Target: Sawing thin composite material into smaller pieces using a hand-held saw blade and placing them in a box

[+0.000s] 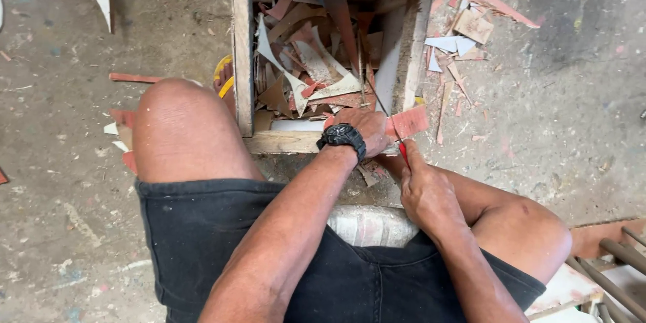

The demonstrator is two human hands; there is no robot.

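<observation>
A red laminate offcut [408,122] is gripped by the left hand [363,128] at the wooden scrap box [242,60] rim | a red-handled tool [403,153] is clenched in the right hand [425,192] just below it.

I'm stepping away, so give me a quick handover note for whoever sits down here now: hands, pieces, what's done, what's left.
Left hand: pressing a reddish piece flat on the wooden box's front rim.
Right hand: gripping a red-handled cutter, tip at that piece.
Box: filled with red, brown and white offcuts; more scraps lie on the floor to its right.
Done: many offcuts already in the box.
Left: this piece is not yet cut through.
</observation>
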